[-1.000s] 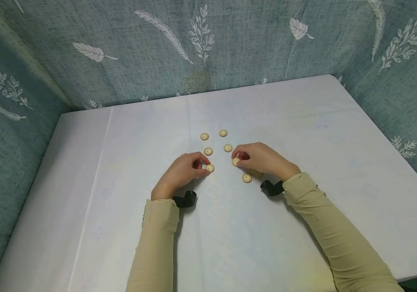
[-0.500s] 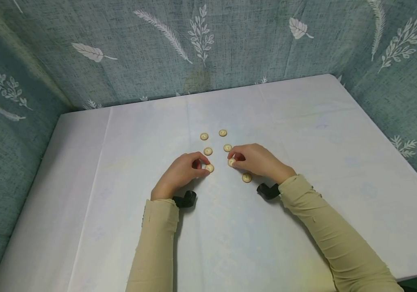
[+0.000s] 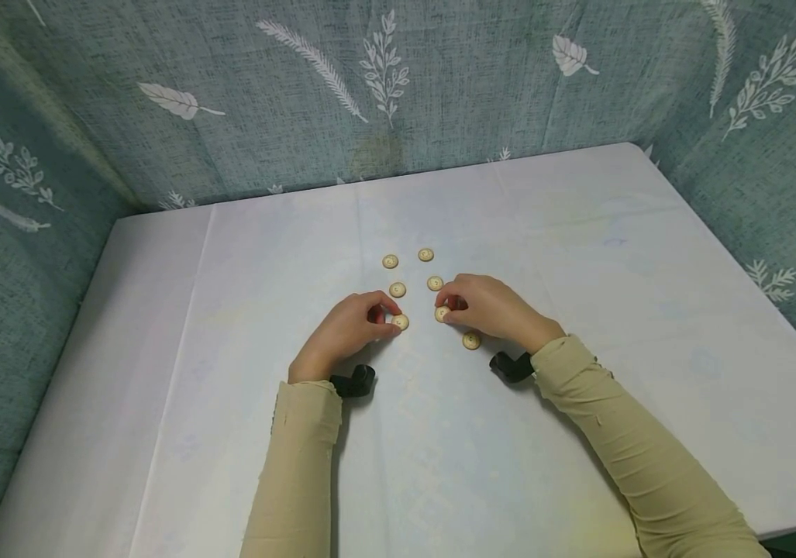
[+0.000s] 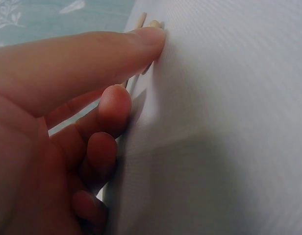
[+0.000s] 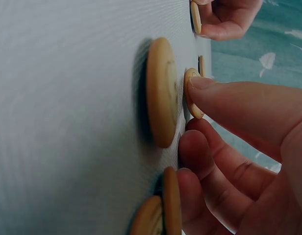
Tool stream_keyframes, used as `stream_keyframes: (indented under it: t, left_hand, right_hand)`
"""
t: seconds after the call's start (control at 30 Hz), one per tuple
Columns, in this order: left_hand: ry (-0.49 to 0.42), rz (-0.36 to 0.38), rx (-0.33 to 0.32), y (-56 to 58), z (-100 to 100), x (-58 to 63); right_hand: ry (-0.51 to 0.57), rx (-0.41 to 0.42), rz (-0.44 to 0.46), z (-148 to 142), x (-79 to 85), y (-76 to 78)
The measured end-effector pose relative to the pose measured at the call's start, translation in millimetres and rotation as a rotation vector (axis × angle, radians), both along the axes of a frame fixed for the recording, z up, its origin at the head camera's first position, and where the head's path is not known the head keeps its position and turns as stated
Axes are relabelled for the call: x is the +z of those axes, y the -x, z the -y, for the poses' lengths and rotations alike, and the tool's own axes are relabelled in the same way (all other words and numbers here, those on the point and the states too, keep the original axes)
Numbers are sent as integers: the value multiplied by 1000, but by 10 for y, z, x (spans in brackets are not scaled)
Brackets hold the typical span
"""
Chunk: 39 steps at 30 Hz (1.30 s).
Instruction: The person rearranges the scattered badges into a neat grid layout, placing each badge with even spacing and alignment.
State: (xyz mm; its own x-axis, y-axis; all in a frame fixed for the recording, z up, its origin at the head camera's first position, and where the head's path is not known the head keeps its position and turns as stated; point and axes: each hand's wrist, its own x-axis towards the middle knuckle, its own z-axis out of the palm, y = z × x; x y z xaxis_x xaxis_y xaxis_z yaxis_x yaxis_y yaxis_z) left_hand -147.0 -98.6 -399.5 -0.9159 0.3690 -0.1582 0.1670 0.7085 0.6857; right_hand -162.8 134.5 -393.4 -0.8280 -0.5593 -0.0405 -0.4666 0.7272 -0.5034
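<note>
Several round tan wooden buttons lie on a white table (image 3: 579, 232). My left hand (image 3: 389, 322) pinches one button (image 3: 401, 321) between thumb and forefinger, low on the cloth. My right hand (image 3: 448, 307) pinches another button (image 3: 442, 313) a short way to the right. In the right wrist view the thumb presses that button's (image 5: 191, 93) edge, with a loose button (image 5: 161, 93) beside it. Two more buttons (image 5: 164, 211) sit against the lower fingers. The left wrist view shows the left thumb (image 4: 92, 63) flat on the cloth, button edges (image 4: 152, 23) past its tip.
Loose buttons lie beyond the hands at the far left (image 3: 390, 261), the far right (image 3: 425, 254), and nearer (image 3: 398, 289) (image 3: 435, 283). One more button (image 3: 470, 340) lies below the right hand. Teal leaf-print fabric (image 3: 384, 77) walls three sides of the table.
My right hand has slid a little to the left with its button, closer to the left hand's button. The left hand has stayed where it was.
</note>
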Motion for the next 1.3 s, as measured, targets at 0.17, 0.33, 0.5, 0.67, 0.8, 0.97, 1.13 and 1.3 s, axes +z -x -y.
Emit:
stream_keyframes:
  t: [0.17, 0.33, 0.5, 0.67, 0.8, 0.97, 1.13, 1.3]
  left_hand:
    - [-4, -1, 5, 5, 0, -16]
    - [4, 2, 7, 0, -4, -17]
    - [5, 2, 8, -4, -7, -5]
    - [4, -3, 6, 4, -4, -14]
    - [1, -3, 4, 9, -5, -22]
    - [4, -5, 4, 4, -9, -12]
    - [10, -6, 4, 1, -14, -10]
    - [12, -18, -1, -1, -8, -8]
  right_hand:
    - [-6, -3, 7, -2, -8, 1]
    - [-19, -1, 10, -5, -5, 3]
    - [-16, -2, 21, -3, 20, -4]
    - [-19, -5, 23, -3, 25, 0]
    - [-18, -7, 34, -5, 27, 2]
    - [-20, -6, 43, -6, 25, 2]
    - [-20, -1, 43, -9, 28, 3]
    - [-15, 10, 46, -15, 40, 1]
